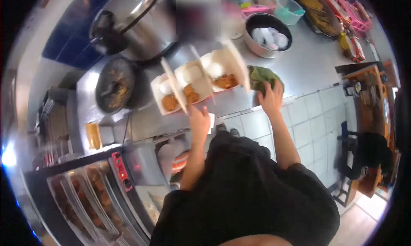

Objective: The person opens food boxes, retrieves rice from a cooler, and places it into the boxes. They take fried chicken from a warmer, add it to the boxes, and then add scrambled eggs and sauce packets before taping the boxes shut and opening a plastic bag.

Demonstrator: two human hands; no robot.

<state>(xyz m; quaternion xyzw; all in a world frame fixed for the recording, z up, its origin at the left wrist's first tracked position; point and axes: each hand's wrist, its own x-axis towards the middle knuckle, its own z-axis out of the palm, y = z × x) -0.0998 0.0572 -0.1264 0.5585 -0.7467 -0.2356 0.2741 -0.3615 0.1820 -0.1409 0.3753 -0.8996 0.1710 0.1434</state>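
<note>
Three open cardboard takeaway boxes stand side by side on the steel counter: a left box (160, 88), a middle box (198, 82) and a right box (234, 65). Each holds brown fried food and a white rounded portion, perhaps rice. My left hand (198, 122) is at the front of the middle box, fingers closed at the lower corner of an upright lid (174, 81); its grip is partly hidden. A small white piece (211, 122) shows beside it. My right hand (271, 99) grips a crumpled green cloth (260, 76) on the counter, right of the boxes.
Behind the boxes stand a large metal pot (143, 29) and a dark-rimmed bowl (262, 52) with white plastic inside. A dark pan (112, 86) with food scraps is at left. Below it is a glass-fronted food warmer (92, 199). A black chair (364, 154) stands on the right.
</note>
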